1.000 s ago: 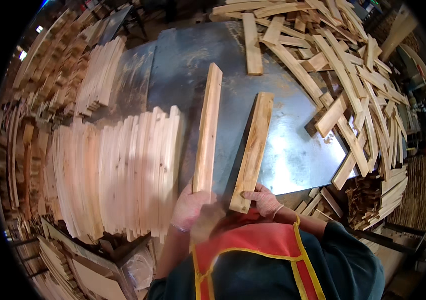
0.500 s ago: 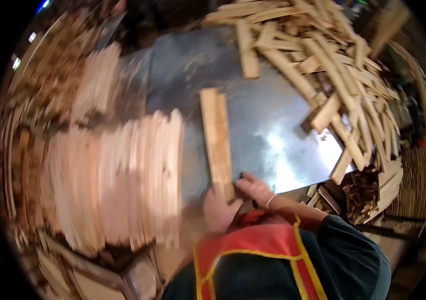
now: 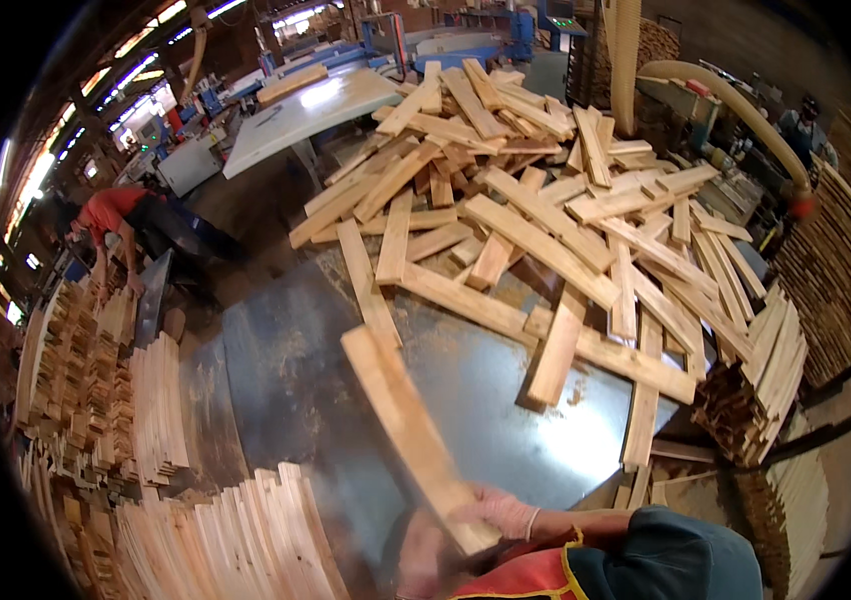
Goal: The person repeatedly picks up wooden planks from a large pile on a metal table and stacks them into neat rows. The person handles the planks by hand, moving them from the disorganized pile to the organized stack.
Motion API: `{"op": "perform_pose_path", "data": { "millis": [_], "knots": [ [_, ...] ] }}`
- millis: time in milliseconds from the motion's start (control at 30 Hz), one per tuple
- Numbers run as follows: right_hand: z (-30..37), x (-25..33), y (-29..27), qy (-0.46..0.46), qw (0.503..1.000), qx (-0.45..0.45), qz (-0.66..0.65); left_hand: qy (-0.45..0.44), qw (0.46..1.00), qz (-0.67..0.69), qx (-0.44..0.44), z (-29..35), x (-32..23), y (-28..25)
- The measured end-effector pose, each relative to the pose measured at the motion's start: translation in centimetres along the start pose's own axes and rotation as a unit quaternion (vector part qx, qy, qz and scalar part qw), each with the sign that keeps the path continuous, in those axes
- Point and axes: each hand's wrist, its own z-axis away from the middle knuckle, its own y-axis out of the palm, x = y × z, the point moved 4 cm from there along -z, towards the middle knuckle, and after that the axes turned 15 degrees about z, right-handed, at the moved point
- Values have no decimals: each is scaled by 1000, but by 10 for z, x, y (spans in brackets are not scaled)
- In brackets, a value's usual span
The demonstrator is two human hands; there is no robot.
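Note:
A pale wooden board [image 3: 401, 415] slants over the metal tabletop, its far end toward the heap. My right hand [image 3: 496, 508] is wrapped round the board's near end. Close beside that end, on its left, is my left hand [image 3: 422, 553], smeared by motion; its fingers are too blurred to read. Left of it stands a row of boards on edge [image 3: 236, 535], packed tightly together. Beyond the held board, a loose heap of similar boards [image 3: 546, 235] spreads over the far and right parts of the metal-topped table [image 3: 286, 340].
A person in a red shirt [image 3: 111, 215] bends over stacked wood at the far left. Another stack of boards [image 3: 158, 410] lies along the left side. A thick hose [image 3: 756, 105] curves at the back right, near tall wood stacks [image 3: 831, 290]. A pale machine table [image 3: 306, 110] stands behind.
The view has tipped up toward the room. Two boards lay side by side on the tabletop under both hands; now one slanting board shows in my right hand, and the left is blurred beside it.

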Motion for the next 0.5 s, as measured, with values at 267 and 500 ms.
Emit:
{"op": "perform_pose_path", "data": {
  "millis": [267, 500],
  "knots": [
    [-72, 498, -213, -495, 833, -157, 190, -28, 980, -195, 12, -33, -21, 118],
    [-39, 438, -372, 7, 502, -566, 654, -85, 951, -296, 1, -27, -5, 141]
  ]
}}
